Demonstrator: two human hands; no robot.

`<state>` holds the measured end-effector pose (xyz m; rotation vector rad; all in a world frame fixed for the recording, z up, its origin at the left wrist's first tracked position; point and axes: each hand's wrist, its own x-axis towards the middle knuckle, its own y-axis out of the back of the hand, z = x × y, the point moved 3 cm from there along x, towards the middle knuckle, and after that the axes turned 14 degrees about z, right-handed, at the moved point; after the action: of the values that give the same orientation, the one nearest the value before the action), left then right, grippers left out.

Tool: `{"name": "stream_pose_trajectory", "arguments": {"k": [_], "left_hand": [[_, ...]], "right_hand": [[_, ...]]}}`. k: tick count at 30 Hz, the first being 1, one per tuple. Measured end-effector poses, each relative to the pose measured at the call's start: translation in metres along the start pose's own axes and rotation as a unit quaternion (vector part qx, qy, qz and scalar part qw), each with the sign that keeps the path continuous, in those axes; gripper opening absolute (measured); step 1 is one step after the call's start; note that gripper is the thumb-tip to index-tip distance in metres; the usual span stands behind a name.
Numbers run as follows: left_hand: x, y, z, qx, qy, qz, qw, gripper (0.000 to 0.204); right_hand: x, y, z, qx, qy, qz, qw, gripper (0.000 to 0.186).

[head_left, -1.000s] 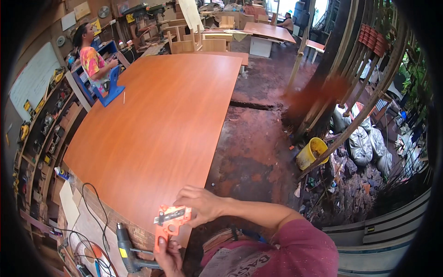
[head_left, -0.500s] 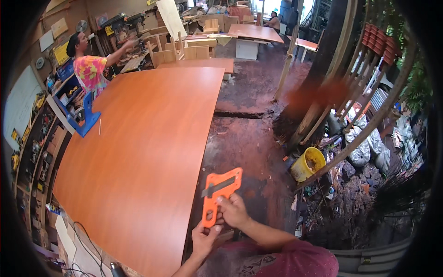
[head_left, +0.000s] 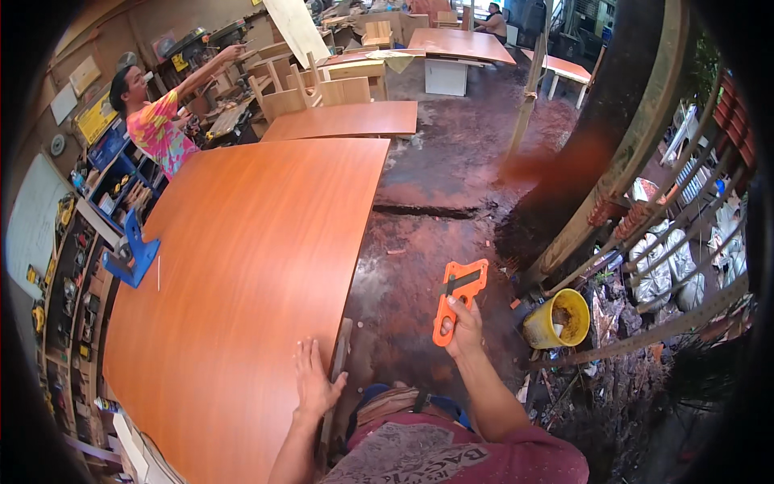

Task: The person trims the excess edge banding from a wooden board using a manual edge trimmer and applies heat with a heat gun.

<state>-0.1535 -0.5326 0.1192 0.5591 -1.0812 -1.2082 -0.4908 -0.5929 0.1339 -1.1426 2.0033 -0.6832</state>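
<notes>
My right hand [head_left: 466, 329] grips an orange flat tool [head_left: 476, 268] with a dark metal strip and holes through it, held up over the floor to the right of a large wood-toned board [head_left: 242, 266]. My left hand [head_left: 318, 379] rests with fingers spread on the board's right edge. A blue stand-like piece [head_left: 137, 254] sits at the board's left side beside a thin white stick [head_left: 159, 274].
A person in tie-dye [head_left: 161, 133] reaches out at the left, beside shelves of tools [head_left: 60, 282]. Behind are tables [head_left: 459, 44], chairs [head_left: 282, 101] and another person [head_left: 490, 24]. A wooden post [head_left: 524, 121], yellow bucket [head_left: 556, 319] and sacks [head_left: 653, 266] stand right.
My right hand has moved the orange tool up and rightward, away from my left hand, which has let go and now lies on the board. The person at left has stretched an arm outward.
</notes>
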Motion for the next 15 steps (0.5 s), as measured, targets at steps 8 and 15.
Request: {"name": "stream_pose_trajectory", "arguments": {"k": [8, 15], "left_hand": [[0.159, -0.071, -0.009, 0.070, -0.032, -0.161, 0.984, 0.116], [0.333, -0.159, 0.021, 0.020, -0.059, -0.151, 0.987, 0.107]], "right_hand": [[0.106, -0.028, -0.002, -0.032, 0.012, 0.074, 0.997, 0.022], [0.188, -0.036, -0.020, -0.096, 0.072, 0.144, 0.982, 0.024]]}}
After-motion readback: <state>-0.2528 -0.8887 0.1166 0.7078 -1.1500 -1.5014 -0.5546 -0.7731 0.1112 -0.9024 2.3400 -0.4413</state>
